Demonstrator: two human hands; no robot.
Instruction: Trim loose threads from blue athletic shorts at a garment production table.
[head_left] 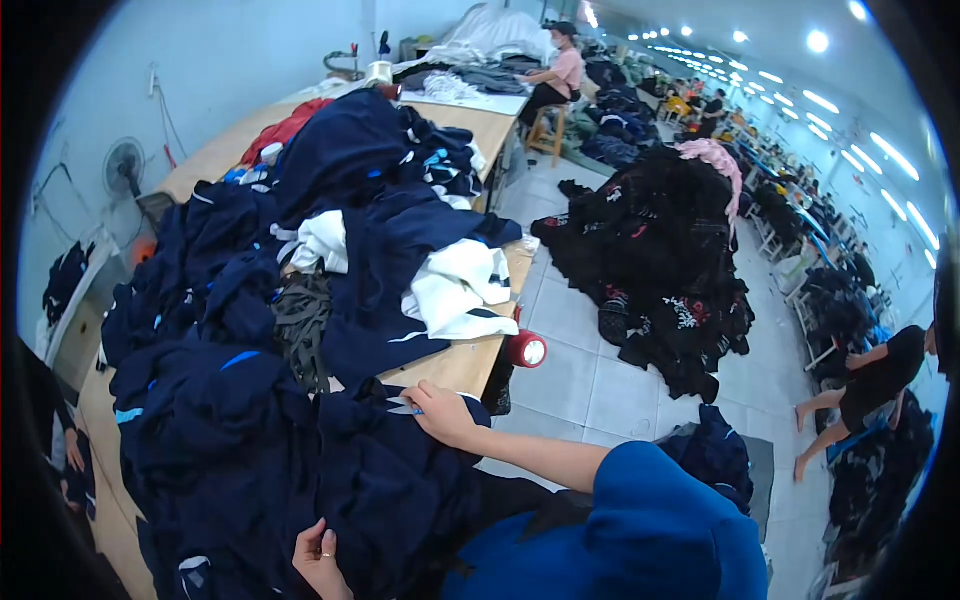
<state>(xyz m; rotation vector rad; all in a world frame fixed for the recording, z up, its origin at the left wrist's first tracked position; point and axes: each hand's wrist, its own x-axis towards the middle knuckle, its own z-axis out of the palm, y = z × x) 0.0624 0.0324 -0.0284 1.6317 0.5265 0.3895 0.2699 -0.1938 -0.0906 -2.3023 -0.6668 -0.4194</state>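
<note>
The garment (395, 490) lies at lower centre, a fold running up the frame from the left hand (318, 562), whose fingertips touch it; whether they pinch, I cannot tell. Higher and to the right, the right hand (440, 412) grips snips (402, 406), blades pointing left, nearer the fold's upper end.

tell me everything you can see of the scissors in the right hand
The small scissors show two slim, pointed, silvery blades that look like metal, pointing toward the picture's left and apparently parted in a narrow V. A touch of blue shows beside the fingers; the right hand grips and hides most of the handle. They lie about level over the dark navy fabric, near its far edge. Whether the blades touch the cloth is too small to tell.
</note>
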